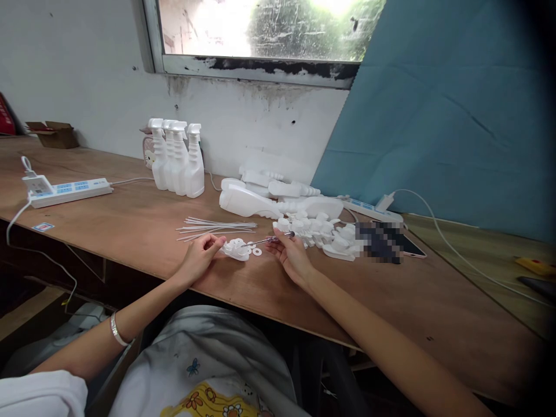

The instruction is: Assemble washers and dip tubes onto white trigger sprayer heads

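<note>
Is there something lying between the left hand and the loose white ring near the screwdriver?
Yes: the small white pile lies between the left hand and the white ring. From the right hand, nothing visible blocks it.

The brown wooden tabletop (pixel 130 231) stretched across my remote view. At its far left I saw an open cardboard box (pixel 61 135), with a white power strip (pixel 72 193) nearer me. Upright spray bottles (pixel 177 165) stood grouped by the wall; loose bottles (pixel 249 201) lay to their right. Closer in were thin white tubes (pixel 212 226), small white rings (pixel 257 252) and heaped white plastic parts (pixel 308 229).
</note>
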`<state>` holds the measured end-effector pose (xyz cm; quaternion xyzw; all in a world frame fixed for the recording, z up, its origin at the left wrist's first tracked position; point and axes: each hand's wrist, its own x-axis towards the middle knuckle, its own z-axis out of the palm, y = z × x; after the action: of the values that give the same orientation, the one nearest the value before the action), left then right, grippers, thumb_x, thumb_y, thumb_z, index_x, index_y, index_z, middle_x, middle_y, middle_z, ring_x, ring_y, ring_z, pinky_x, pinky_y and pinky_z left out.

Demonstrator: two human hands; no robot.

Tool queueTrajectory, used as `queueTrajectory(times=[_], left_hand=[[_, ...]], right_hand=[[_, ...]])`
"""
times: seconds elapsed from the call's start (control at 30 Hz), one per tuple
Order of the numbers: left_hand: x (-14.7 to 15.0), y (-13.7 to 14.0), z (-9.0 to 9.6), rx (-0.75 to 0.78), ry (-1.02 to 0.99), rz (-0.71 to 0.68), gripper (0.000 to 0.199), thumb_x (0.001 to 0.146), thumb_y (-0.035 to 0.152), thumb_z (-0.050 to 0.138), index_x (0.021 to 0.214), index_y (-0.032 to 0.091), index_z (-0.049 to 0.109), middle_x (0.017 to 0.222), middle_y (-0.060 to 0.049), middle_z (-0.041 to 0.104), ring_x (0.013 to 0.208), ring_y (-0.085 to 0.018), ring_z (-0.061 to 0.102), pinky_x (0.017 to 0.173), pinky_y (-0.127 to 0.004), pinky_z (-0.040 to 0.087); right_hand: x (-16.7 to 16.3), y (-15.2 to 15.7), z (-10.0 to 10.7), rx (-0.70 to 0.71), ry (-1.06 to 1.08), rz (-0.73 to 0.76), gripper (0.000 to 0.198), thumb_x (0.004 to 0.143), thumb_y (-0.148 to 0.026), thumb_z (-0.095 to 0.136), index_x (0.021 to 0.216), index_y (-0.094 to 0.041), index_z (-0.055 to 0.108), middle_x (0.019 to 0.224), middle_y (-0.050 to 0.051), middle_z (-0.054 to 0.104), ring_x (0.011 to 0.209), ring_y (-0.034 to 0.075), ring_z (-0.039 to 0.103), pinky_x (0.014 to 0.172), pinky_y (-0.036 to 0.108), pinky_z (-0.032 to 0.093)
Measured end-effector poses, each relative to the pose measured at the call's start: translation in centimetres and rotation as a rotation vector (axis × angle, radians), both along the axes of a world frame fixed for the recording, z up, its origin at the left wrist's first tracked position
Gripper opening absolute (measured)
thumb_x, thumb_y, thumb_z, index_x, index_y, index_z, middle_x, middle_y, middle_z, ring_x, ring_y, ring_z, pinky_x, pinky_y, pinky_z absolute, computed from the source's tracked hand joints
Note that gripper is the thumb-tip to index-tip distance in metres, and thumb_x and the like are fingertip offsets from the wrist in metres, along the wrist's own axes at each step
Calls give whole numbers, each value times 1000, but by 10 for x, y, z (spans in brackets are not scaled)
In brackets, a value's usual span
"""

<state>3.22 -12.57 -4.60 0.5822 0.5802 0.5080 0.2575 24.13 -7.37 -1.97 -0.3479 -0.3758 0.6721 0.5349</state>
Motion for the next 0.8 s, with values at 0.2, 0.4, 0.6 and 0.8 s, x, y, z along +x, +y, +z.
queueTrajectory(times=[0.2, 0.4, 0.6, 0.8], left_hand=[[3, -2, 3, -3, -29, -6, 37, 75, 51, 51, 68, 15, 56, 65, 0, 55, 61, -13, 48, 59, -23, 36], [4, -3, 4, 4, -9, 17, 36, 74, 51, 53, 71, 15, 58, 63, 1, 53, 59, -12, 46, 57, -23, 34], [2, -2, 4, -5, 3, 21, 37, 73, 51, 54, 75, 15, 59, 64, 1, 52, 58, -12, 43, 56, -23, 32], [3, -2, 5, 1, -15, 38, 37, 73, 51, 54, 79, 15, 59, 65, 1, 51, 59, -12, 43, 56, -23, 33]], right_hand=[[-1, -1, 0, 28, -19, -7, 27, 59, -33, 76, 65, -16, 56, 60, 0, 66, 52, 9, 61, 55, 20, 53], [-1, -1, -2, 45, -25, 18, 28, 59, -34, 76, 67, -15, 57, 65, 1, 67, 56, 10, 63, 58, 20, 54], [-1, 0, -4, -5, -12, 55, 29, 58, -34, 77, 68, -16, 56, 66, 1, 68, 59, 11, 64, 61, 22, 55], [-2, 0, -3, -46, 42, 58, 25, 61, -32, 76, 68, -17, 57, 65, 1, 68, 58, 11, 64, 61, 22, 55]])
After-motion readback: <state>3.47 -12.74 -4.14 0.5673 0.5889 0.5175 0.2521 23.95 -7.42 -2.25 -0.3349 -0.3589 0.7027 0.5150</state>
